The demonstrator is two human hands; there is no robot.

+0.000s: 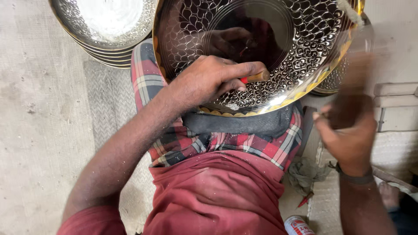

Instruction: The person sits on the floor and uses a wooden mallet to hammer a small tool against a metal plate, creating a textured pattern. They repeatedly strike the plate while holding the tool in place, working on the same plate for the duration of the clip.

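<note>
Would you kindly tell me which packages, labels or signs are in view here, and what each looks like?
Can: bottom edge of the frame, on the floor right of the person's lap; a round, white top and red-and-white printed label, cut off by the frame.
No signs or screens show.

One package only, small can (297,226), red and white label, cylindrical, lying on the floor (39,130) at the bottom edge, just right of the person's lap, partly cut off
</note>
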